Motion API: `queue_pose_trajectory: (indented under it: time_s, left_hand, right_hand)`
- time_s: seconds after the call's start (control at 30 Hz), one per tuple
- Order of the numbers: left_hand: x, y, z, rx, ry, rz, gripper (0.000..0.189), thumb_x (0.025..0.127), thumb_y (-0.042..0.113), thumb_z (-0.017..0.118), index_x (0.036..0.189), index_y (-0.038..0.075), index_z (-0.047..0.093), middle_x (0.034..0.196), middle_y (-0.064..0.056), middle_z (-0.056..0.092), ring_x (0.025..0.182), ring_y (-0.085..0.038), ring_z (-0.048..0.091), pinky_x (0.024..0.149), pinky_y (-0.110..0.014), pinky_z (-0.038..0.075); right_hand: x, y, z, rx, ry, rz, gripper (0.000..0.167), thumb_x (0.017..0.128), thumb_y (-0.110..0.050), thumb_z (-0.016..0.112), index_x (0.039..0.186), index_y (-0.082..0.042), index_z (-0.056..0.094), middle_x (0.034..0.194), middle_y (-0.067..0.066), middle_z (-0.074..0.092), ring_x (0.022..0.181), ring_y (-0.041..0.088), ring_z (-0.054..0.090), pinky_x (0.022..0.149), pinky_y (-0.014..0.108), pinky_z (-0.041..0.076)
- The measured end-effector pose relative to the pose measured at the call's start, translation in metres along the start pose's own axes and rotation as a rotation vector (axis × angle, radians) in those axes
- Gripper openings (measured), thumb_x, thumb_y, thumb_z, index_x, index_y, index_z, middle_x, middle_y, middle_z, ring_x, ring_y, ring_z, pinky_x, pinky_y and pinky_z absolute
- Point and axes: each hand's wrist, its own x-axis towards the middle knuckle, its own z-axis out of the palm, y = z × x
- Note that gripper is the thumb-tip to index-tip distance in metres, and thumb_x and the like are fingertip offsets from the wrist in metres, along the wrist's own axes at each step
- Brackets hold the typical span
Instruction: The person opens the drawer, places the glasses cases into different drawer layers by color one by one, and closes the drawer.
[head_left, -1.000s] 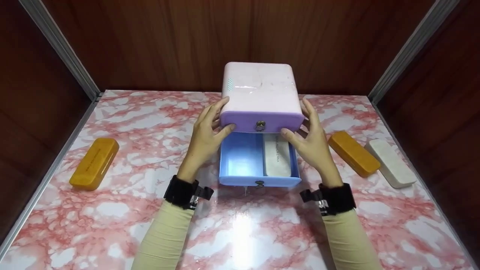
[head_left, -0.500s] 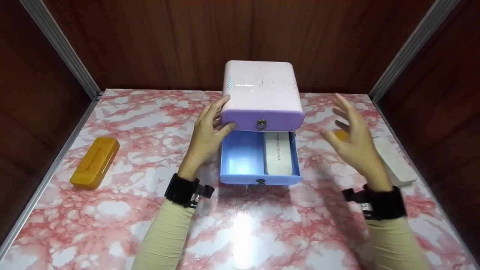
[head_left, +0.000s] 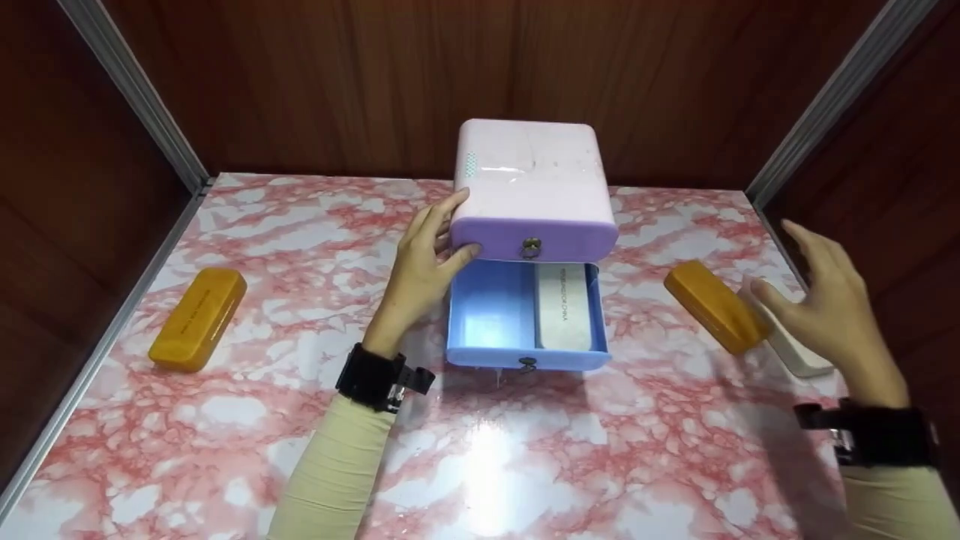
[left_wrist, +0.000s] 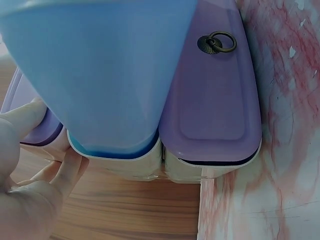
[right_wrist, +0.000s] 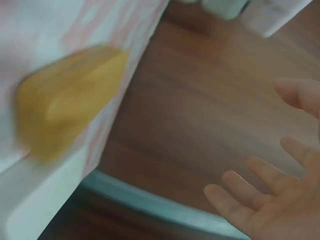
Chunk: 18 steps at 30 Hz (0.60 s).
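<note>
My left hand (head_left: 424, 259) grips the left front corner of a small pink drawer cabinet (head_left: 532, 165), thumb on the purple top drawer front, fingers along the side. Below it the blue drawer (head_left: 491, 300) is pulled out, with a white glasses case (head_left: 564, 311) lying in its right half. In the left wrist view, a closed purple bottom drawer (left_wrist: 215, 100) with a ring pull shows beneath the blue one. At the far right my right hand (head_left: 832, 307), fingers spread and holding nothing, hovers over a second white glasses case (head_left: 796, 351) and partly hides it.
A mustard-yellow glasses case (head_left: 709, 300) lies slanted just left of the second white one. Another mustard-yellow case (head_left: 196, 319) lies far left on the marbled pink tabletop (head_left: 315, 450). Dark wood panels (head_left: 337, 90) with metal corner posts enclose the back and sides.
My right hand has let go of the cabinet's right side and swung right, past the yellow case to the white one. My left hand has stayed on the cabinet.
</note>
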Motion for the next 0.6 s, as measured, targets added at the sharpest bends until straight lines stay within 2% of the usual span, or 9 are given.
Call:
queue_pose_trajectory:
  time_s: [0.07, 0.23, 0.4, 0.6]
  left_hand:
    - [0.0, -0.001, 0.0, 0.004, 0.002, 0.01, 0.072, 0.095, 0.016, 0.08, 0.16, 0.028, 0.049, 0.147, -0.01, 0.051, 0.131, -0.026, 0.062, 0.102, -0.032, 0.058]
    - [-0.001, -0.002, -0.001, -0.01, 0.007, -0.007, 0.072, 0.096, 0.015, 0.079, 0.16, 0.03, 0.049, 0.149, -0.009, 0.05, 0.132, -0.026, 0.062, 0.104, -0.033, 0.058]
    - [-0.001, -0.002, 0.0, -0.026, 0.003, -0.023, 0.072, 0.096, 0.014, 0.079, 0.16, 0.031, 0.049, 0.149, -0.01, 0.049, 0.133, -0.03, 0.061, 0.104, -0.032, 0.058]
    - [0.0, -0.001, 0.001, -0.031, -0.002, -0.021, 0.072, 0.096, 0.014, 0.078, 0.159, 0.032, 0.049, 0.15, -0.011, 0.048, 0.133, -0.032, 0.061, 0.105, -0.037, 0.057]
  right_hand:
    - [-0.007, 0.014, -0.005, -0.034, -0.029, 0.033, 0.092, 0.085, -0.009, 0.085, 0.165, -0.015, 0.04, 0.16, 0.03, 0.041, 0.144, 0.055, 0.038, 0.121, 0.073, 0.026]
    - [-0.023, 0.037, -0.011, -0.098, -0.11, 0.1, 0.093, 0.089, -0.012, 0.082, 0.168, -0.014, 0.031, 0.165, 0.033, 0.03, 0.148, 0.06, 0.028, 0.119, 0.081, 0.019]
    - [-0.035, 0.053, -0.011, -0.124, -0.157, 0.144, 0.1, 0.087, -0.012, 0.083, 0.17, -0.017, 0.026, 0.167, 0.034, 0.025, 0.145, 0.067, 0.025, 0.108, 0.089, 0.021]
    - [-0.048, 0.069, -0.008, -0.143, -0.203, 0.154, 0.105, 0.087, -0.018, 0.086, 0.17, -0.016, 0.021, 0.167, 0.036, 0.022, 0.143, 0.07, 0.024, 0.101, 0.092, 0.024]
